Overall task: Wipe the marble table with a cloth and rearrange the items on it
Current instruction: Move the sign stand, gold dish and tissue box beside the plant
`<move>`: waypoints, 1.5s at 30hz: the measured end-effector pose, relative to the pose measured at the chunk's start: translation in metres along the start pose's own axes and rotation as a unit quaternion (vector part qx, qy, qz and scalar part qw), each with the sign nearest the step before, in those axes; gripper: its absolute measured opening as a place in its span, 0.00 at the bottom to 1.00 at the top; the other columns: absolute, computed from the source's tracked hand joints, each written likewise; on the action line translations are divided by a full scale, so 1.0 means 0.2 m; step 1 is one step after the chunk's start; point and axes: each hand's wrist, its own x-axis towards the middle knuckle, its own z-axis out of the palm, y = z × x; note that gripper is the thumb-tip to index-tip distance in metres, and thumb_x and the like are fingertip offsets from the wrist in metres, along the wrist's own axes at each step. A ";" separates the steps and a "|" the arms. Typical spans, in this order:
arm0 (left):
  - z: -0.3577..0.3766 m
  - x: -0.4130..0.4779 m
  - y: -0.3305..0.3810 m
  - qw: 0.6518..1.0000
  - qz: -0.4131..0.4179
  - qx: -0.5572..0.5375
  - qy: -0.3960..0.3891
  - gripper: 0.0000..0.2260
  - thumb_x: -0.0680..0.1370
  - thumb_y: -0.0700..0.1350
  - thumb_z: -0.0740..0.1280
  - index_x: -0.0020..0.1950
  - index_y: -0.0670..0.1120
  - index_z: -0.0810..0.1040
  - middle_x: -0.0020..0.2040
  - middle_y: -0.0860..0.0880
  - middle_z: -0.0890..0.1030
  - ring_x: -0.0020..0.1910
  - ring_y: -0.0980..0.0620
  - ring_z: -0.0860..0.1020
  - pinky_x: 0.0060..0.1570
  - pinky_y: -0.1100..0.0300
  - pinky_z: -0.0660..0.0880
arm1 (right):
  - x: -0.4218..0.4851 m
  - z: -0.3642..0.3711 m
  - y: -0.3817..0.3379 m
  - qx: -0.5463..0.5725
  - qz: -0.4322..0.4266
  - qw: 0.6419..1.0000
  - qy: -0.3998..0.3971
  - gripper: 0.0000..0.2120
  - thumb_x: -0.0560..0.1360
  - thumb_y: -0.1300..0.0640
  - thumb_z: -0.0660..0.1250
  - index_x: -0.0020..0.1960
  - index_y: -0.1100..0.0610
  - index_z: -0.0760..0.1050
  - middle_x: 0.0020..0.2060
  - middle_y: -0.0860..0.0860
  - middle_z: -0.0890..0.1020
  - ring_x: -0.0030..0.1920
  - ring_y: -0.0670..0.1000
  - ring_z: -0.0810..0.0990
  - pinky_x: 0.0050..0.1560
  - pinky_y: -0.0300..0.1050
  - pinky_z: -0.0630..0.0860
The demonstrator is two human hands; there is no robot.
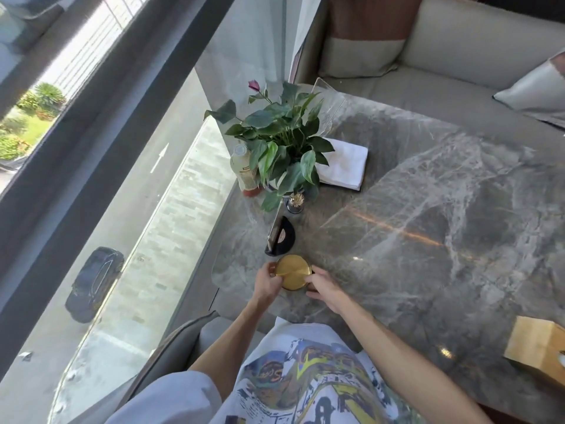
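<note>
A round container with a gold lid [293, 271] stands near the left front edge of the grey marble table [428, 209]. My left hand [266, 283] grips its left side and my right hand [323, 288] grips its right side. A folded white cloth [342, 164] lies farther back, beside a potted green plant [279, 145] with one purple bud. Just behind the container stands a black semicircular stand [282, 237].
A bottle with a red cap [243, 169] and a small toothpick holder [296, 203] sit by the plant. A clear acrylic sign [328, 101] stands at the far corner. A wooden box [539, 347] is at the right front. A sofa lies beyond, a window to the left.
</note>
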 end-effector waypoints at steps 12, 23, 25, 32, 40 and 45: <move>0.14 -0.05 0.14 0.998 0.038 0.000 -0.051 0.26 0.62 0.40 0.58 0.58 0.36 0.78 0.54 0.37 0.82 0.51 0.46 0.79 0.51 0.57 0.75 | -0.01 -0.15 -0.03 0.040 -0.022 0.998 0.047 0.24 0.79 0.61 0.62 0.74 0.53 0.67 0.62 0.52 0.74 0.60 0.50 0.74 0.61 0.50 0.77; 0.27 0.07 0.41 0.990 0.096 0.044 -0.090 0.31 0.61 0.41 0.57 0.62 0.35 0.77 0.57 0.38 0.82 0.59 0.42 0.79 0.60 0.54 0.75 | 0.01 -0.33 -0.21 0.074 -0.026 0.994 0.074 0.19 0.79 0.60 0.61 0.68 0.51 0.73 0.66 0.53 0.76 0.67 0.54 0.73 0.60 0.51 0.77; 0.28 0.08 0.41 0.990 0.091 0.053 -0.096 0.31 0.61 0.41 0.57 0.63 0.36 0.77 0.57 0.38 0.81 0.59 0.42 0.79 0.60 0.53 0.75 | 0.01 -0.33 -0.21 0.074 -0.020 0.994 0.073 0.19 0.79 0.61 0.61 0.69 0.51 0.72 0.67 0.54 0.75 0.67 0.54 0.73 0.61 0.52 0.77; 0.26 0.10 0.35 0.960 0.179 0.197 -0.087 0.29 0.65 0.40 0.61 0.67 0.40 0.70 0.61 0.36 0.75 0.61 0.37 0.74 0.63 0.45 0.73 | 0.00 -0.37 -0.12 -0.153 -0.093 0.979 0.098 0.33 0.79 0.57 0.61 0.80 0.49 0.52 0.74 0.54 0.67 0.72 0.57 0.69 0.70 0.52 0.70; 0.29 0.08 0.16 0.794 0.235 0.553 -0.089 0.33 0.74 0.45 0.62 0.78 0.53 0.55 0.80 0.43 0.49 0.79 0.35 0.43 0.78 0.42 0.45 | 0.02 -0.31 0.13 -0.506 -0.115 0.849 0.105 0.30 0.80 0.42 0.54 0.79 0.37 0.45 0.80 0.58 0.52 0.79 0.62 0.51 0.78 0.57 0.52; 0.30 0.11 0.14 0.794 0.219 0.562 -0.074 0.32 0.75 0.45 0.63 0.78 0.50 0.57 0.81 0.47 0.49 0.79 0.36 0.41 0.77 0.41 0.43 | 0.04 -0.30 0.13 -0.527 -0.110 0.837 0.095 0.30 0.82 0.43 0.53 0.79 0.39 0.43 0.79 0.59 0.53 0.79 0.62 0.52 0.78 0.57 0.52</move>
